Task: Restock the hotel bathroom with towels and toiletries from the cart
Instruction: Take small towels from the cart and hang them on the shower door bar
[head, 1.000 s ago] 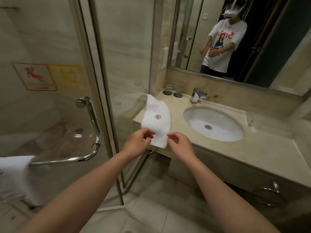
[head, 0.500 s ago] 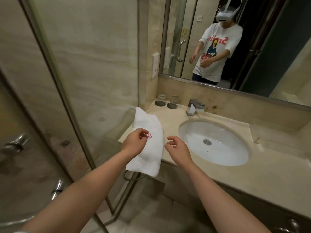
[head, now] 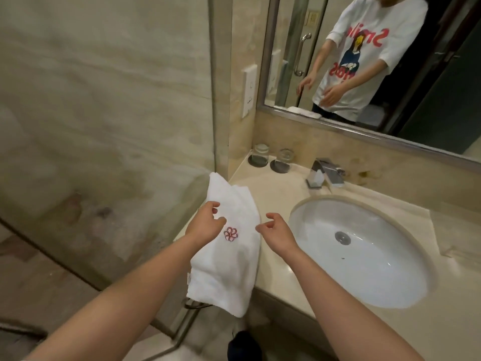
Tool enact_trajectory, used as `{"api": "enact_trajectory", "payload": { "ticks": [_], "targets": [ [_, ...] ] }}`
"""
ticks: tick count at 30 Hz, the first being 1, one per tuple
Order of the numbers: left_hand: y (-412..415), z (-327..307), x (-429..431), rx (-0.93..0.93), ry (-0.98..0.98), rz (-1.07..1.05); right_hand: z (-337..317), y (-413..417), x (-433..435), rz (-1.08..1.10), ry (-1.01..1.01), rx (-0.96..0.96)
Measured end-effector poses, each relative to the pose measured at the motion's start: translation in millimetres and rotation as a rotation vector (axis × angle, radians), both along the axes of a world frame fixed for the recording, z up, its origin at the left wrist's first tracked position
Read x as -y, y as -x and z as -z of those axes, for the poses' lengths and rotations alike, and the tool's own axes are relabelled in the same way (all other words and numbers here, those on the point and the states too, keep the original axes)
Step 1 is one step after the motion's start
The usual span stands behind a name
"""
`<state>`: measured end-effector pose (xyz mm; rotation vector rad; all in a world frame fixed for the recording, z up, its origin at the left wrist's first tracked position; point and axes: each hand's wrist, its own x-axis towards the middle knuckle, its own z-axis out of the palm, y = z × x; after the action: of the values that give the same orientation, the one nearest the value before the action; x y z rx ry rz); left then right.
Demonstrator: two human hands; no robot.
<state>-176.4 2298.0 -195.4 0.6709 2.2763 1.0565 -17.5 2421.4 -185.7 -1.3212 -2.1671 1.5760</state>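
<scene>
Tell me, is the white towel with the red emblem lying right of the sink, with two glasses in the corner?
No: the towel lies left of the sink, as the head view shows; the two glasses do stand in the corner.

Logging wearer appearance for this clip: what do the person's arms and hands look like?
Both forearms are bare. The left hand and right hand show no gloves, rings or watch. The mirror shows a white short-sleeved T-shirt with red lettering and a printed figure.
</scene>
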Motion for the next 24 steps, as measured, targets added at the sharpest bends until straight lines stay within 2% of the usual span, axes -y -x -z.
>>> {"api": "enact_trajectory", "payload": {
  "ticks": [5,12,17,21,24],
  "targets": [
    [30,13,-25,0.09,0.093,-0.054,20,45,-41,-0.079,0.117,0.116],
    [59,32,-50,0.158,0.215,-0.125,48,89,-71,-0.054,0.204,0.217],
    [66,59,-51,0.229,0.242,-0.15,64,99,-67,0.005,0.124,0.296],
    [67,65,-54,0.216,0.238,-0.174,68,102,-69,0.024,0.155,0.24],
    [75,80,-56,0.258,0.236,-0.206,71,105,-72,0.084,0.289,0.15]
  ]
}}
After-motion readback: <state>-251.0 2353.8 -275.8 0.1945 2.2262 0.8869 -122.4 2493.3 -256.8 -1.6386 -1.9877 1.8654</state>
